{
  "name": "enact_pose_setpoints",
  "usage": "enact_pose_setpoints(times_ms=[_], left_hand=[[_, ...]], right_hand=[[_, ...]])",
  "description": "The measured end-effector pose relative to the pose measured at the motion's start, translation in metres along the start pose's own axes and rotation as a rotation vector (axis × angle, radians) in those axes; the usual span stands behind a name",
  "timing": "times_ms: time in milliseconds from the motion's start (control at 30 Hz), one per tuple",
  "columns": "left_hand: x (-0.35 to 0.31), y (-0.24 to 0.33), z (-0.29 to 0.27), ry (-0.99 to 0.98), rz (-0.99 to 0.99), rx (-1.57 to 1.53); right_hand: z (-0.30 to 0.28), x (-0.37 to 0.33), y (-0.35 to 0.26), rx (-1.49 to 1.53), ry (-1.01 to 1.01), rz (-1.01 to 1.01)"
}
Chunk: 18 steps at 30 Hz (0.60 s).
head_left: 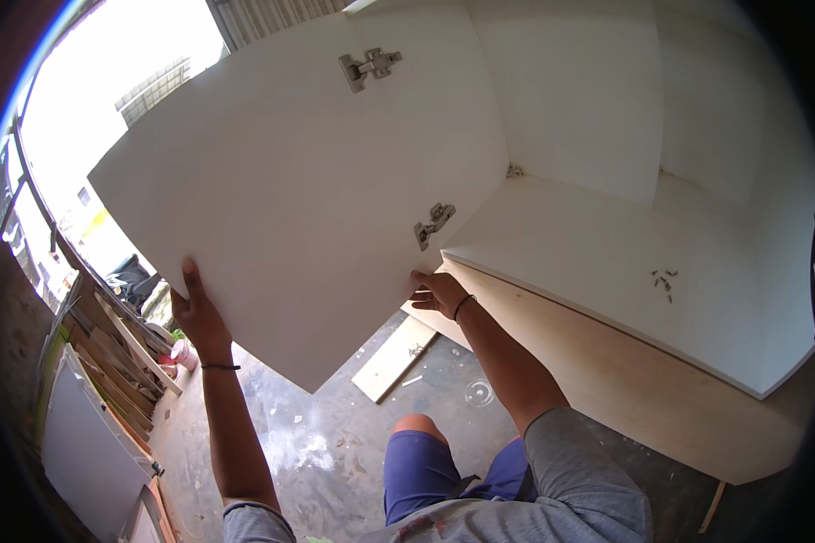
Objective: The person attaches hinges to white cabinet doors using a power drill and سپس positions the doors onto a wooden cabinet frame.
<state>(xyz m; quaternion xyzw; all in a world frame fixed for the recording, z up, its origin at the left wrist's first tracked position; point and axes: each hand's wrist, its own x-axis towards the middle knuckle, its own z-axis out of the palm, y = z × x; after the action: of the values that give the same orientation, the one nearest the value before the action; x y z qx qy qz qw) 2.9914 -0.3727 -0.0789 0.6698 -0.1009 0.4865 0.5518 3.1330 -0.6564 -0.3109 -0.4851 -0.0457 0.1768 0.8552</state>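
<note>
Left hand (201, 315) is closed round the outer edge of a flat white door panel (281, 208), thumb on its face. Right hand (441, 295) is half-curled at the lower edge, can't tell if it's really gripping. Panel's left of the boxy white-lined cabinet (580, 244), with two silver metal hinges (369, 68) on it.

I saw little bits (667, 287) lying on the white cupboard bottom (570, 240). Below me, a flat wooden board (385, 365) lay on the grey, spotty floor (335, 484).
</note>
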Motion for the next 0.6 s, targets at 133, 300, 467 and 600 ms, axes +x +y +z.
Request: enact_pose_setpoints(times_ms=[133, 300, 467, 600], left_hand=[[-0.002, 0.003, 0.001, 0.012, -0.006, 0.052], [-0.003, 0.002, -0.001, 0.003, -0.011, 0.039], [-0.007, 0.010, 0.001, 0.028, -0.032, 0.044], [-0.011, 0.000, -0.002, 0.009, 0.004, 0.096]], right_hand=[[-0.001, 0.001, 0.001, 0.001, 0.004, 0.000], [-0.001, -0.001, -0.001, 0.005, -0.002, 0.003], [-0.002, -0.008, -0.001, -0.154, 0.153, 0.074], [-0.005, -0.020, 0.005, -0.039, 0.092, 0.040]])
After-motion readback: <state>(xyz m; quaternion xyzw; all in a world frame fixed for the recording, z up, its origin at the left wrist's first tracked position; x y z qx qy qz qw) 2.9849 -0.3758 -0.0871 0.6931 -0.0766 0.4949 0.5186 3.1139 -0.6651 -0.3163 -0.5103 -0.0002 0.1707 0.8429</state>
